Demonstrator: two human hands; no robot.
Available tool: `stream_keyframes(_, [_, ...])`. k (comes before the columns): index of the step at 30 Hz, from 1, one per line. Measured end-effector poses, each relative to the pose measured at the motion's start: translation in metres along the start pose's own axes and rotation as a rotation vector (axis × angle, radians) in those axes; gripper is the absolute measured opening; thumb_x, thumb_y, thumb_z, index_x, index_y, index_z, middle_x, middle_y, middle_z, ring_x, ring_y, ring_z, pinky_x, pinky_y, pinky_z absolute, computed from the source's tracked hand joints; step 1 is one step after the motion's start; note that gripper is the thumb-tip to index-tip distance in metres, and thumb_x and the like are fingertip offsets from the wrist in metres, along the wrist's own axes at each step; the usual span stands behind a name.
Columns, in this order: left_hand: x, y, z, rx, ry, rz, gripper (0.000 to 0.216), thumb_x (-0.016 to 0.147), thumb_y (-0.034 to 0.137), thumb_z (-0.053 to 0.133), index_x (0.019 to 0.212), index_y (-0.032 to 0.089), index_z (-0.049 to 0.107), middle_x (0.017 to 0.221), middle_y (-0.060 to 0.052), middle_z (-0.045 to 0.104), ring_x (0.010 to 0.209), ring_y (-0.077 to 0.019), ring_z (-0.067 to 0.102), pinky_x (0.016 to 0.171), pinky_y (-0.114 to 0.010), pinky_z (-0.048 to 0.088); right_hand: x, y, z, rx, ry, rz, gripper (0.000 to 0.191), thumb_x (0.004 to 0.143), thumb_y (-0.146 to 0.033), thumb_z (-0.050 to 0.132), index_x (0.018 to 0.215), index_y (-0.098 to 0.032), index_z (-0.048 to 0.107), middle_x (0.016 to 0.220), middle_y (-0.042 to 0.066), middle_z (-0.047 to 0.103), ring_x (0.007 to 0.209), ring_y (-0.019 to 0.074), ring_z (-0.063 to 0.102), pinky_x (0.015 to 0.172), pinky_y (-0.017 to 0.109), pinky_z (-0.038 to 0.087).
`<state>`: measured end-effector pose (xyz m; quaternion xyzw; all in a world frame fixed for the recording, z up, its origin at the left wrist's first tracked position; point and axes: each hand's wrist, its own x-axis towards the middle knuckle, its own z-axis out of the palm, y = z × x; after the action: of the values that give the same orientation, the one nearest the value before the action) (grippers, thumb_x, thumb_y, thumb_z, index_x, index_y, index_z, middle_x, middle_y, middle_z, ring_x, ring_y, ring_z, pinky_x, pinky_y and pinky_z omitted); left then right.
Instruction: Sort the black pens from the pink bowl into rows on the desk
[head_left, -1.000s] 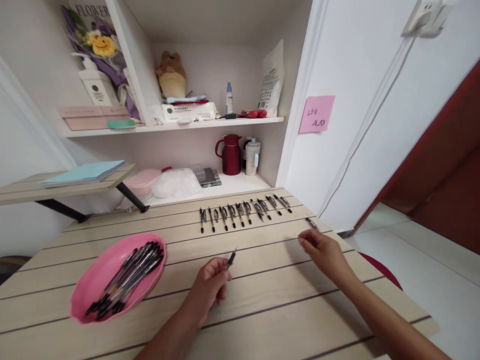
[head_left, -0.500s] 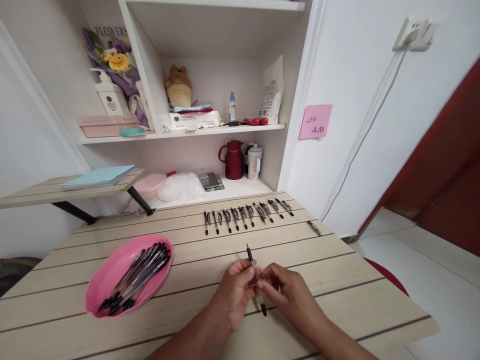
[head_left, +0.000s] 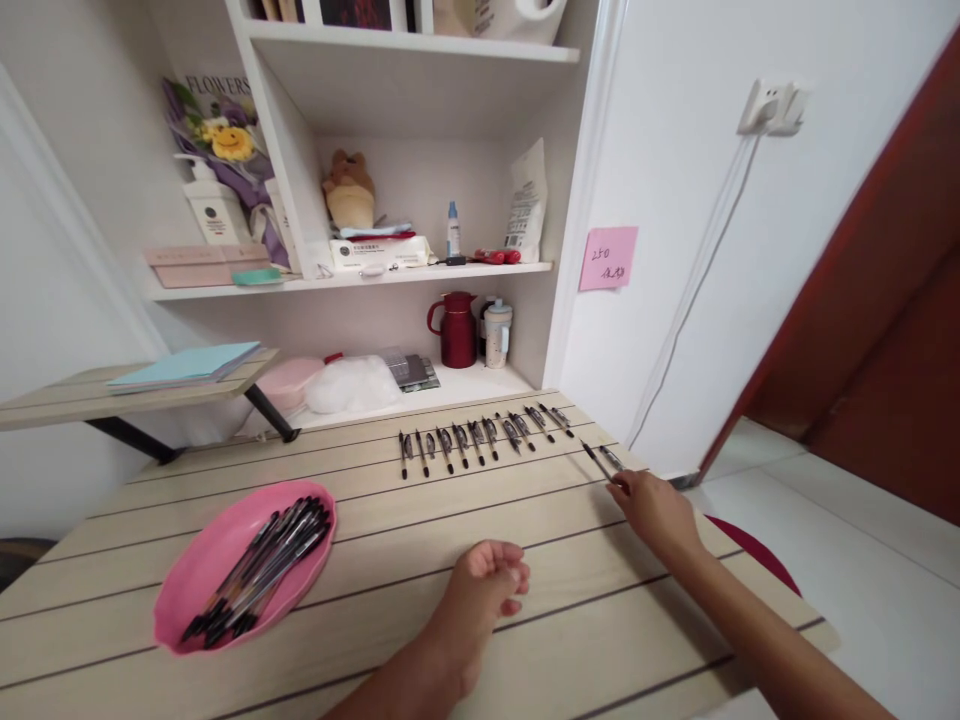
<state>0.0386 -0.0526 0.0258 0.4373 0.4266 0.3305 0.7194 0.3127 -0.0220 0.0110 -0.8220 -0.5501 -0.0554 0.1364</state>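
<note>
My right hand [head_left: 654, 508] is closed on a pen [head_left: 598, 462] near the right edge of the table. The pen is uncapped, and its dark front end points away from me. Just right of it lies a dark pen cap [head_left: 611, 458]. My left hand [head_left: 487, 585] hovers over the middle of the table, its fingers loosely curled and apart, with nothing visible in them. Farther back, several pens [head_left: 465, 447] with caps beside them form a row. To the left, a pink bowl [head_left: 169, 600] holds a bundle of pens [head_left: 266, 565].
A small raised stand [head_left: 75, 410] with blue paper [head_left: 184, 366] occupies the back left. Behind the table, a shelf unit [head_left: 420, 275] bears a red jug [head_left: 458, 330], a pale cup [head_left: 497, 335] and a plush toy [head_left: 349, 190]. A pink note [head_left: 608, 258] sticks to the wall.
My right hand has carried the pen away from my left hand, forward and right to beside the lone cap. My left hand has let go of the pen. The view has shifted slightly.
</note>
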Motion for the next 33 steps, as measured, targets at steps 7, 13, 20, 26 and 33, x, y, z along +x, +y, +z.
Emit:
stream_keyframes(7, [-0.007,-0.015,-0.009,0.133,-0.014,0.078,0.017,0.061,0.012,0.053,0.078,0.014,0.057,0.071,-0.002,0.057,0.068,-0.0117,0.049,0.067,-0.025,0.036,0.018,0.022,0.019,-0.071,-0.081,0.037,0.023,0.08,-0.03,0.043,0.086,-0.018,0.062,0.088,0.011,0.065,0.082,0.0234,0.06,0.057,0.028,0.036])
stream_keyframes(13, [-0.002,-0.021,-0.013,0.138,-0.038,0.122,0.017,0.061,0.009,0.051,0.075,0.014,0.056,0.069,-0.001,0.057,0.065,-0.0103,0.047,0.067,-0.024,0.035,0.026,0.023,0.022,-0.071,-0.086,0.033,0.021,0.08,-0.029,0.045,0.084,-0.017,0.062,0.092,0.012,0.064,0.086,0.0244,0.059,0.06,0.029,0.037])
stream_keyframes(20, [-0.002,-0.023,-0.015,0.17,-0.05,0.126,0.018,0.061,0.008,0.049,0.076,0.014,0.056,0.07,-0.001,0.056,0.066,-0.0103,0.047,0.068,-0.023,0.035,0.022,0.03,0.022,-0.086,-0.061,0.044,0.029,0.081,-0.038,0.041,0.092,-0.017,0.059,0.095,0.011,0.063,0.086,0.0243,0.059,0.06,0.029,0.038])
stream_keyframes(26, [-0.006,-0.018,-0.011,0.165,-0.042,0.125,0.016,0.061,0.009,0.049,0.075,0.015,0.057,0.07,-0.001,0.057,0.066,-0.011,0.048,0.067,-0.023,0.035,0.018,0.036,0.024,-0.101,-0.052,0.076,0.03,0.08,-0.039,0.04,0.09,-0.017,0.058,0.093,0.01,0.063,0.082,0.0243,0.059,0.058,0.031,0.037])
stream_keyframes(33, [-0.006,-0.018,-0.012,0.148,-0.038,0.12,0.015,0.061,0.009,0.05,0.073,0.015,0.057,0.069,0.0,0.057,0.067,-0.0109,0.048,0.068,-0.023,0.035,0.021,0.04,0.026,-0.091,-0.059,0.085,0.027,0.079,-0.036,0.04,0.085,-0.018,0.059,0.09,0.01,0.064,0.08,0.0244,0.06,0.056,0.03,0.037])
